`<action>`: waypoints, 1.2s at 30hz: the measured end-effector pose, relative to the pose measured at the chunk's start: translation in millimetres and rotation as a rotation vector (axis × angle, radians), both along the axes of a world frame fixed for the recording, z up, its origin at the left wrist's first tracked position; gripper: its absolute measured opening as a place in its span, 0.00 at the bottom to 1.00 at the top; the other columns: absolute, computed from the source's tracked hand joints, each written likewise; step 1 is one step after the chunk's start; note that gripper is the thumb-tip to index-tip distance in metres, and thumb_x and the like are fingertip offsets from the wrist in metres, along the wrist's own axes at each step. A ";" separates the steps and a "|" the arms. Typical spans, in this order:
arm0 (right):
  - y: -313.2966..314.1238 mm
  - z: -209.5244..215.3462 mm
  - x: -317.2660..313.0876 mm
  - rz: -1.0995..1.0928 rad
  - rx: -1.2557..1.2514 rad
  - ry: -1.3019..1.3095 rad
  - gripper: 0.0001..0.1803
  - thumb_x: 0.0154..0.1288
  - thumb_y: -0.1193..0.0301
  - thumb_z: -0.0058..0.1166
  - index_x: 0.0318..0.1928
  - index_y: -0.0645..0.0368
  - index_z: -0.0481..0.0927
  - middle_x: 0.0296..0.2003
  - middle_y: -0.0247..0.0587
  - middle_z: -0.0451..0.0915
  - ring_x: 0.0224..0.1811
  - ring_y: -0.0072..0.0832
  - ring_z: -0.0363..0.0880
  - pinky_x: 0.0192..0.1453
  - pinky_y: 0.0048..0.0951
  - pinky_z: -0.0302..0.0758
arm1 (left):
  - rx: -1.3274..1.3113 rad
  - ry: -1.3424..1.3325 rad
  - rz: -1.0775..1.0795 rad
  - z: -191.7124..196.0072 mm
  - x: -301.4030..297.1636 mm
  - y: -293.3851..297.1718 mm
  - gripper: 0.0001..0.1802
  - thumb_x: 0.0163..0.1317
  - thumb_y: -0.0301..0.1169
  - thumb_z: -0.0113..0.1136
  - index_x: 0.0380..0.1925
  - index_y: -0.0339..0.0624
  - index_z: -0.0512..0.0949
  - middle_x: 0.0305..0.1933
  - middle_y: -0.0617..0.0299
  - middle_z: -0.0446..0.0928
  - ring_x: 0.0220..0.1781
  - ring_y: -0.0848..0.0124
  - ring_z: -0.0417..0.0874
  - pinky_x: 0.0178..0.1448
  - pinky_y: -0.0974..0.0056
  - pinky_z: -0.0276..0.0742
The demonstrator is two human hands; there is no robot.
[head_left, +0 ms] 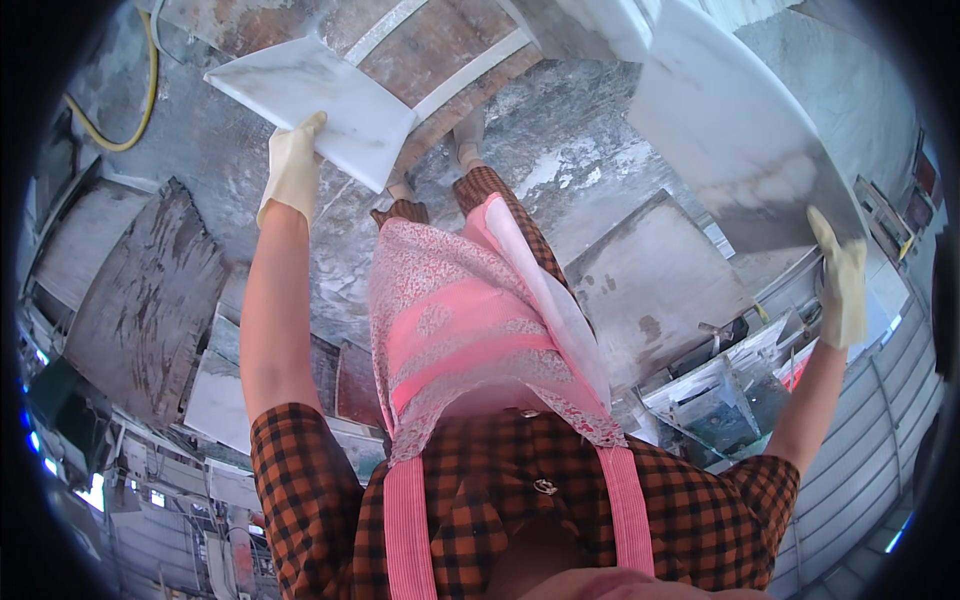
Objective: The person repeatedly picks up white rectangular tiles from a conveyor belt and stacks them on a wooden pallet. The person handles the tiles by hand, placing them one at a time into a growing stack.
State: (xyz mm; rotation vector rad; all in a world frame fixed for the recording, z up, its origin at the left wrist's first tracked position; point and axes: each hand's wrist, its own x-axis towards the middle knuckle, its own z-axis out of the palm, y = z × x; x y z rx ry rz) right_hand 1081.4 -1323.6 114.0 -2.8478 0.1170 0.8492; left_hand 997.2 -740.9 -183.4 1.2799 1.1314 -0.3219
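The pale-gloved L hand (293, 160) was clasped on the near edge of the small white slab (325, 103), grey-veined, held out ahead on the person's L, partly in front of a brown board (430, 50) w/ pale strips. The R hand (843, 275), gloved likewise, gripped the near R corner of the big white slab (730, 130), well apart from the L one, most fingers hidden, so couldn't tell how firmly. Btwn the slabs was blotchy grey floor (545, 110), w/ a yellow hose (147, 100) far L & a flat grey panel (655, 285) nr the big slab's lower side.
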 end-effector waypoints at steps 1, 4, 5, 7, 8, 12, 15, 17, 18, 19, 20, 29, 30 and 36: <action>-3.9 15.8 -9.2 -0.126 0.047 -0.036 0.26 0.65 0.64 0.56 0.61 0.62 0.77 0.54 0.45 0.80 0.57 0.32 0.76 0.65 0.33 0.68 | 0.003 0.014 0.008 5.3 8.1 -3.2 0.23 0.59 0.23 0.63 0.54 0.23 0.72 0.52 0.47 0.78 0.50 0.59 0.82 0.51 0.58 0.80; -12.9 37.8 -46.5 -0.406 0.070 -0.125 0.27 0.62 0.63 0.63 0.60 0.62 0.77 0.53 0.43 0.80 0.57 0.30 0.75 0.64 0.33 0.68 | -0.062 0.034 0.041 26.3 29.5 -20.3 0.24 0.59 0.21 0.63 0.54 0.22 0.71 0.53 0.44 0.77 0.52 0.55 0.82 0.54 0.55 0.81; -14.9 31.6 -61.7 -0.524 0.027 -0.176 0.28 0.62 0.64 0.64 0.60 0.62 0.77 0.53 0.42 0.81 0.56 0.29 0.76 0.64 0.32 0.69 | -0.068 0.052 0.070 34.0 35.2 -28.7 0.24 0.59 0.21 0.63 0.55 0.22 0.70 0.53 0.44 0.77 0.52 0.53 0.82 0.55 0.54 0.82; -17.6 17.5 -92.0 -0.602 0.063 -0.141 0.28 0.61 0.65 0.67 0.60 0.64 0.76 0.51 0.41 0.82 0.54 0.28 0.77 0.62 0.31 0.70 | -0.130 -0.029 0.108 44.1 44.9 -52.9 0.24 0.59 0.20 0.63 0.55 0.22 0.70 0.53 0.41 0.76 0.52 0.51 0.82 0.55 0.51 0.82; -17.6 1.2 -107.6 -0.611 0.205 -0.154 0.28 0.61 0.64 0.68 0.58 0.65 0.77 0.49 0.42 0.83 0.53 0.29 0.78 0.61 0.30 0.71 | -0.158 -0.032 0.138 46.3 48.6 -67.8 0.25 0.59 0.19 0.63 0.55 0.22 0.69 0.53 0.40 0.76 0.52 0.50 0.82 0.56 0.50 0.83; -22.2 -72.3 -154.1 -0.590 0.052 -0.080 0.26 0.60 0.64 0.70 0.54 0.65 0.78 0.46 0.45 0.84 0.46 0.30 0.81 0.55 0.31 0.74 | -0.228 0.006 0.033 38.5 69.0 -117.0 0.29 0.58 0.17 0.63 0.60 0.23 0.66 0.58 0.40 0.74 0.58 0.49 0.79 0.65 0.51 0.77; -20.7 -125.9 -187.5 -0.602 0.036 -0.029 0.25 0.59 0.62 0.70 0.51 0.65 0.79 0.42 0.46 0.85 0.44 0.30 0.81 0.52 0.32 0.76 | -0.316 -0.047 0.180 16.3 86.4 -152.2 0.28 0.58 0.14 0.62 0.59 0.22 0.66 0.58 0.39 0.74 0.56 0.48 0.80 0.62 0.49 0.80; -15.6 -150.0 -209.0 -0.638 -0.031 0.029 0.24 0.58 0.61 0.71 0.49 0.65 0.80 0.39 0.47 0.85 0.41 0.30 0.82 0.49 0.31 0.76 | -0.324 -0.096 0.157 3.8 92.7 -168.9 0.27 0.58 0.13 0.60 0.58 0.22 0.66 0.57 0.39 0.74 0.55 0.47 0.81 0.59 0.47 0.83; -12.2 -159.2 -217.5 -0.659 -0.012 0.067 0.24 0.57 0.61 0.71 0.47 0.64 0.80 0.38 0.46 0.85 0.40 0.30 0.82 0.48 0.31 0.77 | -0.334 -0.118 0.151 -0.7 95.5 -174.6 0.27 0.58 0.12 0.60 0.58 0.22 0.66 0.57 0.39 0.74 0.54 0.47 0.81 0.57 0.46 0.85; -6.2 -165.9 -227.3 -0.686 -0.024 0.116 0.24 0.57 0.60 0.72 0.46 0.63 0.80 0.36 0.46 0.85 0.38 0.29 0.82 0.46 0.31 0.77 | -0.325 -0.146 0.109 -3.8 97.3 -179.0 0.26 0.59 0.12 0.59 0.58 0.23 0.66 0.57 0.40 0.74 0.54 0.47 0.81 0.53 0.45 0.86; -0.4 -171.4 -234.5 -0.696 -0.005 0.126 0.23 0.56 0.59 0.72 0.45 0.63 0.80 0.35 0.45 0.85 0.37 0.29 0.82 0.45 0.31 0.77 | -0.322 -0.143 0.099 -5.4 97.7 -182.2 0.26 0.59 0.12 0.59 0.58 0.23 0.66 0.57 0.40 0.74 0.54 0.47 0.82 0.53 0.45 0.86; 47.5 -190.9 -242.1 -0.814 0.130 0.191 0.19 0.57 0.63 0.71 0.43 0.62 0.82 0.32 0.43 0.85 0.34 0.29 0.82 0.43 0.31 0.77 | -0.222 -0.155 0.001 -9.5 107.3 -194.2 0.24 0.60 0.15 0.59 0.57 0.24 0.68 0.54 0.41 0.76 0.51 0.50 0.83 0.52 0.50 0.87; 50.3 -191.4 -240.1 -0.806 0.152 0.180 0.19 0.57 0.64 0.71 0.43 0.62 0.82 0.33 0.43 0.85 0.34 0.28 0.82 0.44 0.31 0.77 | -0.210 -0.164 -0.017 -9.8 109.2 -195.7 0.24 0.60 0.15 0.60 0.57 0.24 0.68 0.53 0.41 0.77 0.51 0.51 0.83 0.52 0.51 0.87; 60.4 -191.1 -227.9 -0.923 0.158 0.200 0.17 0.59 0.66 0.70 0.43 0.63 0.82 0.34 0.41 0.84 0.35 0.25 0.80 0.44 0.28 0.76 | -0.192 -0.121 -0.065 -3.3 113.2 -210.2 0.22 0.60 0.18 0.61 0.55 0.23 0.70 0.53 0.42 0.77 0.49 0.54 0.84 0.50 0.54 0.86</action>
